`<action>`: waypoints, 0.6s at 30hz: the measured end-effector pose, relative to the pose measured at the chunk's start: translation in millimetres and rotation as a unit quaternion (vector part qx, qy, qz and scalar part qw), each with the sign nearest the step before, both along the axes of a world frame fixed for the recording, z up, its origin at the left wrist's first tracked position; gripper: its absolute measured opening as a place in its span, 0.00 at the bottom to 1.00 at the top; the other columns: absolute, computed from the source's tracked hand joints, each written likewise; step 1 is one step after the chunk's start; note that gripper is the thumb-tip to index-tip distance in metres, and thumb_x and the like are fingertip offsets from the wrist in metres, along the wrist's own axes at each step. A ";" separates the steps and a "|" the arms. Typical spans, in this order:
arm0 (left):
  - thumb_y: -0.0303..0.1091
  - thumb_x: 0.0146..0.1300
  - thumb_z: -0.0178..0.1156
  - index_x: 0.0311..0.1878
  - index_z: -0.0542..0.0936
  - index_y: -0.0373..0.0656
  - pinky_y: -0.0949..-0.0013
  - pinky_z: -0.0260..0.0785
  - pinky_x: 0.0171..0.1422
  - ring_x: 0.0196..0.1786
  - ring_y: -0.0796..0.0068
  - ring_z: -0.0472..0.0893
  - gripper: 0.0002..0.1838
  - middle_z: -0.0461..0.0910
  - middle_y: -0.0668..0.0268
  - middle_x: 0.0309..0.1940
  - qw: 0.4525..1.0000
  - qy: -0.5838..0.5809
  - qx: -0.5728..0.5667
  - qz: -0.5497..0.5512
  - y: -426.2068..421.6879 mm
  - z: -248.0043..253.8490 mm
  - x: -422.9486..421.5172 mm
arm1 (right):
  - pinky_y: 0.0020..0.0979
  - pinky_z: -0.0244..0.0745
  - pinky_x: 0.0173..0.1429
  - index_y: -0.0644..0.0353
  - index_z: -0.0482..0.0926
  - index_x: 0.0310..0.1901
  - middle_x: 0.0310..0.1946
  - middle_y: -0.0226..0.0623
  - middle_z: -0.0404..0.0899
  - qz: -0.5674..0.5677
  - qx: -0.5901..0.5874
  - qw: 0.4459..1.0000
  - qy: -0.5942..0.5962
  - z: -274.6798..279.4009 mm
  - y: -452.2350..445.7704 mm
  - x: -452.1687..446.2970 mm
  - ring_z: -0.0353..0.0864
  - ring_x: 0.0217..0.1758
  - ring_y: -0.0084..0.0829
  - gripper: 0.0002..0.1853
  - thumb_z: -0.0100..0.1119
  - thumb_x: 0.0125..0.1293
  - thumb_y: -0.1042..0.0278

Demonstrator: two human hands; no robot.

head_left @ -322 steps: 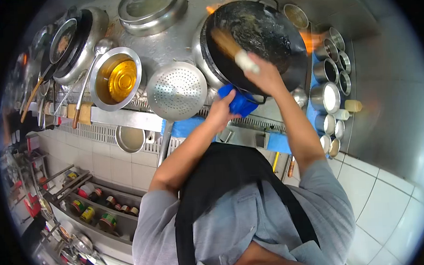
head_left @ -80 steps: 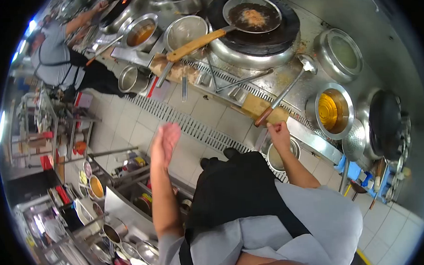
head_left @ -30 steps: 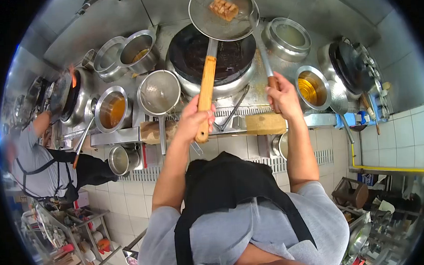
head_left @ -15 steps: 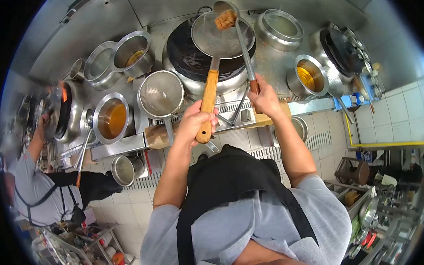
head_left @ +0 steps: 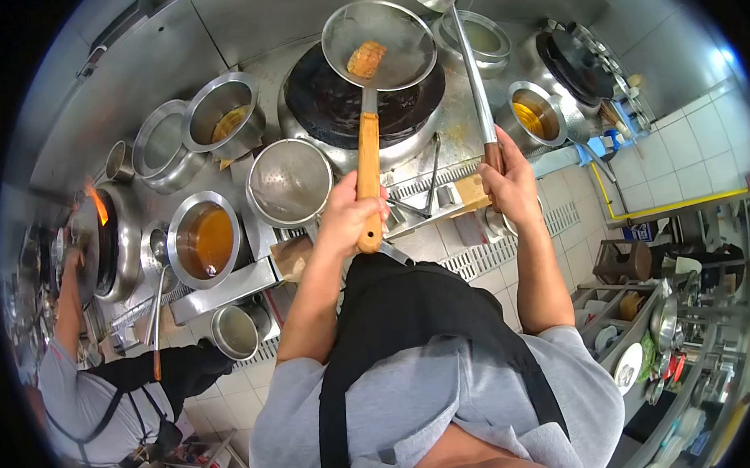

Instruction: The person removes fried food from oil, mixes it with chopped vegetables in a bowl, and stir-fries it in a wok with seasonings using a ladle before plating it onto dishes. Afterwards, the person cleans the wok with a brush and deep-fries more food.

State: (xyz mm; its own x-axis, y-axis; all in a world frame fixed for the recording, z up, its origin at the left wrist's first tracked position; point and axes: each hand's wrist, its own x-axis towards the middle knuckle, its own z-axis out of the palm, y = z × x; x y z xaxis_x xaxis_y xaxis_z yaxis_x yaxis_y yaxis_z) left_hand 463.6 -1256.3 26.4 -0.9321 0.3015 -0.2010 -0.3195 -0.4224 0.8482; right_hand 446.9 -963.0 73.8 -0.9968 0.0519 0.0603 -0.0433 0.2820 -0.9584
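My left hand (head_left: 349,217) is closed round the wooden handle of a skimmer (head_left: 405,53). Its wide mesh bowl hangs over a black wok (head_left: 315,107), and a browned, fried-looking piece of food (head_left: 366,59) lies in the mesh. My right hand (head_left: 512,182) grips the wooden end of a long metal ladle (head_left: 472,71). The ladle's bowl points up and away, to the right of the skimmer and apart from it; no food shows in it. Below the wok, near my left hand, a round perforated strainer (head_left: 289,181) rests at the counter's front.
Pots of brownish liquid (head_left: 205,241) and yellow liquid (head_left: 536,116) flank the wok. More metal pots (head_left: 223,115) stand at the back left. On the left a co-worker (head_left: 97,397) reaches toward another wok with a flame (head_left: 99,207). Shelves with dishes (head_left: 626,340) stand at right.
The ladle has moved right, away from the skimmer, where its bowl was by the fried piece. That piece now lies further left in the mesh. The whole view has shifted slightly.
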 end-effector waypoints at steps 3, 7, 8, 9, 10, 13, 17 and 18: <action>0.16 0.60 0.56 0.62 0.71 0.38 0.69 0.77 0.31 0.33 0.75 0.80 0.25 0.77 0.62 0.42 0.988 0.119 -0.096 0.028 8.1 -21.9 0.2 | 0.25 0.68 0.25 0.65 0.57 0.79 0.30 0.29 0.75 -0.002 -0.071 0.995 -0.071 8.8 -28.0 5.9 0.73 0.23 0.20 0.39 0.60 0.67 0.77; 0.16 0.60 0.56 0.63 0.71 0.38 0.70 0.76 0.29 0.31 0.75 0.80 0.25 0.77 0.62 0.40 0.992 0.089 -0.085 0.004 -16.2 -14.5 -12.1 | 0.22 0.67 0.24 0.68 0.62 0.74 0.32 0.30 0.72 0.113 -0.273 0.943 -0.150 -1.3 -52.8 9.2 0.71 0.23 0.19 0.33 0.58 0.69 0.73; 0.16 0.61 0.57 0.64 0.71 0.38 0.71 0.75 0.28 0.30 0.76 0.80 0.26 0.77 0.63 0.40 0.994 0.075 -0.082 -0.007 -24.9 -13.5 -14.9 | 0.22 0.66 0.23 0.68 0.64 0.73 0.32 0.29 0.71 0.140 -0.348 0.912 -0.169 -1.8 -57.6 9.9 0.71 0.23 0.18 0.32 0.58 0.69 0.72; 0.16 0.61 0.57 0.63 0.71 0.38 0.71 0.76 0.28 0.30 0.76 0.80 0.25 0.78 0.63 0.40 0.994 0.068 -0.085 -0.005 -28.4 -16.3 -10.4 | 0.21 0.66 0.23 0.68 0.66 0.71 0.32 0.30 0.71 0.143 -0.370 0.900 -0.177 -1.2 -63.6 11.8 0.71 0.24 0.18 0.30 0.58 0.69 0.72; 0.17 0.61 0.57 0.63 0.71 0.38 0.70 0.76 0.29 0.30 0.76 0.79 0.25 0.78 0.63 0.40 0.994 0.062 -0.089 -0.002 -32.3 -18.4 -6.7 | 0.20 0.66 0.23 0.68 0.67 0.70 0.33 0.30 0.70 0.148 -0.393 0.888 -0.185 0.8 -70.2 12.1 0.70 0.24 0.17 0.28 0.57 0.70 0.71; 0.16 0.61 0.56 0.59 0.72 0.36 0.67 0.77 0.31 0.30 0.75 0.81 0.21 0.78 0.63 0.37 0.993 0.059 -0.089 0.041 -44.6 -27.2 2.5 | 0.22 0.66 0.24 0.66 0.68 0.67 0.35 0.32 0.71 0.174 -0.459 0.847 -0.205 -7.3 -75.0 7.2 0.71 0.26 0.19 0.25 0.58 0.71 0.70; 0.17 0.61 0.56 0.55 0.73 0.38 0.67 0.78 0.29 0.30 0.75 0.81 0.18 0.79 0.64 0.39 0.988 0.038 -0.080 0.125 -84.5 -30.2 20.7 | 0.19 0.66 0.20 0.67 0.65 0.71 0.36 0.30 0.68 0.193 -0.472 0.833 -0.215 -9.5 -76.1 13.9 0.69 0.24 0.16 0.28 0.57 0.72 0.69; 0.17 0.61 0.56 0.54 0.73 0.38 0.67 0.78 0.29 0.30 0.75 0.81 0.18 0.79 0.64 0.39 0.986 0.037 -0.080 0.142 -94.2 -27.6 22.9 | 0.18 0.66 0.19 0.68 0.64 0.72 0.36 0.30 0.68 0.201 -0.489 0.823 -0.209 -3.8 -75.8 17.2 0.69 0.24 0.15 0.29 0.57 0.72 0.68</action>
State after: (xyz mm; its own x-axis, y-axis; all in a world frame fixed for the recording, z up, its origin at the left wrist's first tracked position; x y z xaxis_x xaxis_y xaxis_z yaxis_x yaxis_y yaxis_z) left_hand 486.4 -1350.6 -1.3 -0.9881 -0.0049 -0.1538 -0.1427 -0.3446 0.9278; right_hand 464.0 -1038.8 70.0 -0.8685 -0.4670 -0.1659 0.4455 -0.5892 -0.6740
